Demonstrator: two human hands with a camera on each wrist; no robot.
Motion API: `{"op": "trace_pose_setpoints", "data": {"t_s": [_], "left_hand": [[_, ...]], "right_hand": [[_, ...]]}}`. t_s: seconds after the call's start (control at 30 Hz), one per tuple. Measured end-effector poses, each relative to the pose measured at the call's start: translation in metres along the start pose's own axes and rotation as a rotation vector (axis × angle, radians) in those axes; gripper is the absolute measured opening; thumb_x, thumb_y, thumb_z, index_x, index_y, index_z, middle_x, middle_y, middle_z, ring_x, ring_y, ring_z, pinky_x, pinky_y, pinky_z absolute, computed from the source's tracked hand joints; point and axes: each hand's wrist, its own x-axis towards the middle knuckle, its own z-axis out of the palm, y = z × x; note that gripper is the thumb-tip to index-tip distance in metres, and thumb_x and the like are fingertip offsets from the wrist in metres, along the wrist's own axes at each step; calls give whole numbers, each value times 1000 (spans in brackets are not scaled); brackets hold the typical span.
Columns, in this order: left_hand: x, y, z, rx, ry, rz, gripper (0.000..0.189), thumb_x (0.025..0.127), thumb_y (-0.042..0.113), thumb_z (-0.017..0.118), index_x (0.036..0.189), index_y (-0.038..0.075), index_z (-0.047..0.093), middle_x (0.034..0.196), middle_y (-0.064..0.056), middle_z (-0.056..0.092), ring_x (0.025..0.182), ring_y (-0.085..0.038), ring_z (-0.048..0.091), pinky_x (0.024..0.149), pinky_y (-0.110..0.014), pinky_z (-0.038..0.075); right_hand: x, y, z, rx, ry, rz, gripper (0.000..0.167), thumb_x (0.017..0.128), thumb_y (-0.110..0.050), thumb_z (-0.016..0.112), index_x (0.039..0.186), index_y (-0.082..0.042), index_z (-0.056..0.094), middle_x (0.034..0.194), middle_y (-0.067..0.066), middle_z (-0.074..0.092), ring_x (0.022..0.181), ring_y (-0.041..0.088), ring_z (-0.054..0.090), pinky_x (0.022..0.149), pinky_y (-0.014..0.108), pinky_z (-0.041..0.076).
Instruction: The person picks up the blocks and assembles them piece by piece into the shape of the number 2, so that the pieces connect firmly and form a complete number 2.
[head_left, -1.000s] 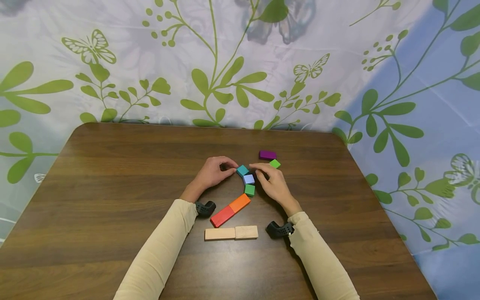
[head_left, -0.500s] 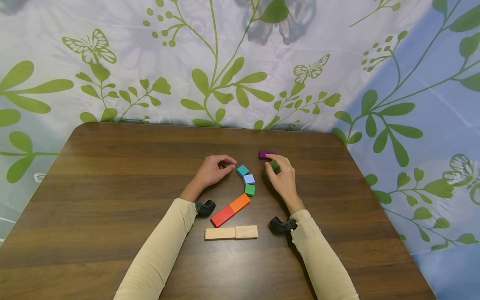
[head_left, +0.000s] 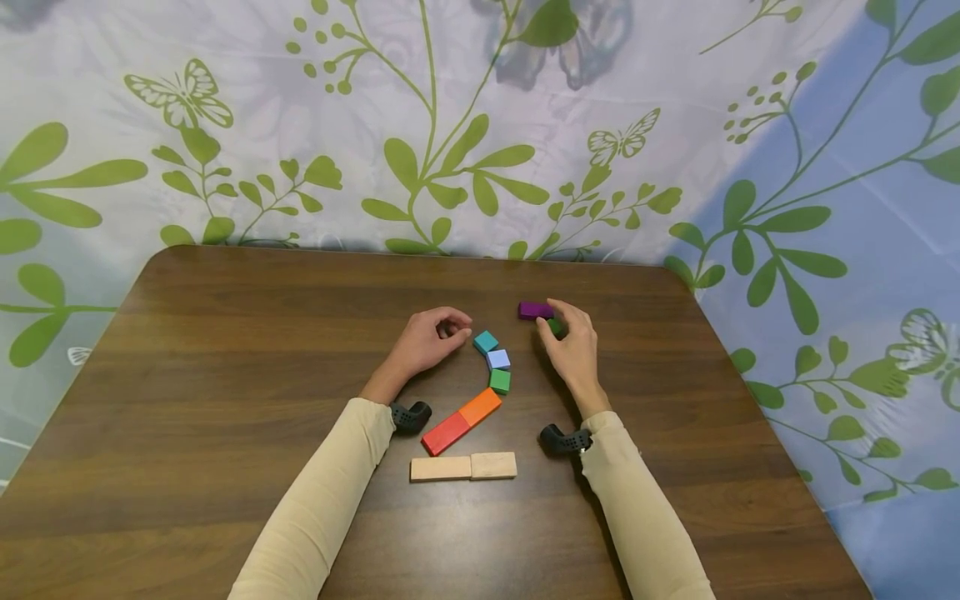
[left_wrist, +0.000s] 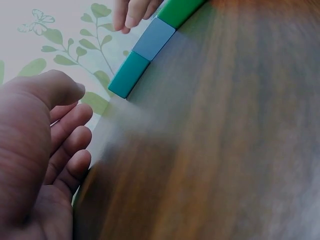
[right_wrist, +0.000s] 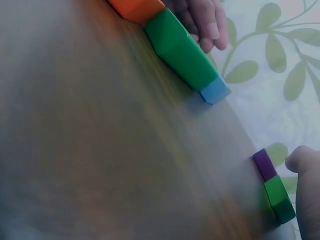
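Note:
A curved row of teal block (head_left: pixel 486 342), light blue block (head_left: pixel 498 360) and green block (head_left: pixel 499 382) lies mid-table in the head view. Left of the teal block, my left hand (head_left: pixel 431 340) rests with loosely curled fingers, holding nothing. In the left wrist view its thumb (left_wrist: pixel 67 90) stands apart from the teal block. My right hand (head_left: pixel 572 346) is spread around a second green block (head_left: pixel 555 326), partly hidden by the fingers. A purple block (head_left: pixel 532 311) lies beside it. The right wrist view shows a gap between the thumb (right_wrist: pixel 302 162) and that green block.
Below the green block, an orange block (head_left: pixel 480 406) and a red block (head_left: pixel 446 434) lie end to end at a slant. Nearer still are two plain wooden blocks (head_left: pixel 440 468). A patterned cloth (head_left: pixel 300 125) hangs behind the brown table (head_left: pixel 225 350).
My right hand has moved from beside the teal block, rightward and away, to the second green block near the purple one. My left hand has drawn back slightly from the teal block.

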Motion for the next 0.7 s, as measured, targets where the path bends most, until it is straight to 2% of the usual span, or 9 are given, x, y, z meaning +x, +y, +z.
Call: {"op": "trace_pose_setpoints", "data": {"t_s": [0.27,0.5,0.7], "left_hand": [[0,1,0,10,-6,-16,19,98,20,71,115,10,75,101,-5,73,84,-18,60,76,-29,50],[0,0,0,14,-13,-12,19,99,20,71,115,10,74,100,-4,72,84,-17,60,75,-29,50],[0,1,0,9,-18,-17,19,99,19,70,115,10,74,101,-5,73,84,-18,61,76,-29,50]], "right_hand": [[6,2,1,-45,-109,119,51,97,-26,73,141,-3,61,141,17,62,131,39,52,108,54,42],[10,-1,2,-63,-198,249,59,98,-36,71,148,-11,55,150,14,56,140,36,45,113,55,38],[11,-3,3,-127,-259,282,60,98,-42,69,150,-16,55,154,12,52,145,35,40,111,60,39]]}}
